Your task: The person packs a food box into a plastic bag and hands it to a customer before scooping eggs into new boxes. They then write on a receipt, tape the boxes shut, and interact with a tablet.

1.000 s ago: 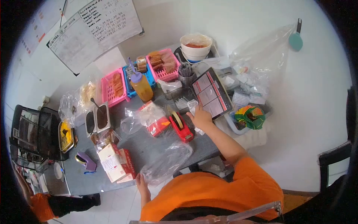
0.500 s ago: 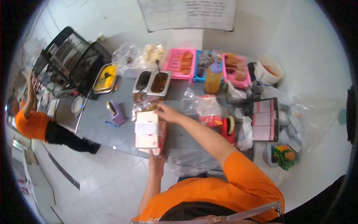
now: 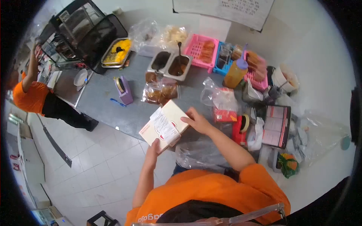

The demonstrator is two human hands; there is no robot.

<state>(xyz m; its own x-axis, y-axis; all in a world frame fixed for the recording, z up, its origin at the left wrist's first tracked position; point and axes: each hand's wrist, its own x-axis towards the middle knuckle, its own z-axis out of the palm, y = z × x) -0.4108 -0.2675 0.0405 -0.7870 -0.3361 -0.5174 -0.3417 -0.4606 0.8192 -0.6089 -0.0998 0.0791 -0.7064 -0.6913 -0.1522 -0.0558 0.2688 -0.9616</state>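
Observation:
A cream cardboard food box [image 3: 175,112] with red print is tilted at an angle above the table's front edge. Across its top lies a white printed paper slip [image 3: 163,121]. My left hand [image 3: 152,151] grips the box's near left edge, thumb on top. At the opposite right edge, my right hand [image 3: 197,121] holds it with the thumb on the top face and the other fingers partly hidden. Just beyond the box are clear bags of brown sauce [image 3: 160,92].
Two metal sauce tubs [image 3: 177,68], a pink basket [image 3: 194,45] and a squeeze bottle [image 3: 235,73] line the back. A purple tape dispenser [image 3: 124,90] stands left; a red one [image 3: 239,130] stands right. Another person [image 3: 32,96] in orange is at far left.
The box has been lifted and turned clockwise. My right hand has moved from its far edge to its right side. The camera view has tilted and shifted.

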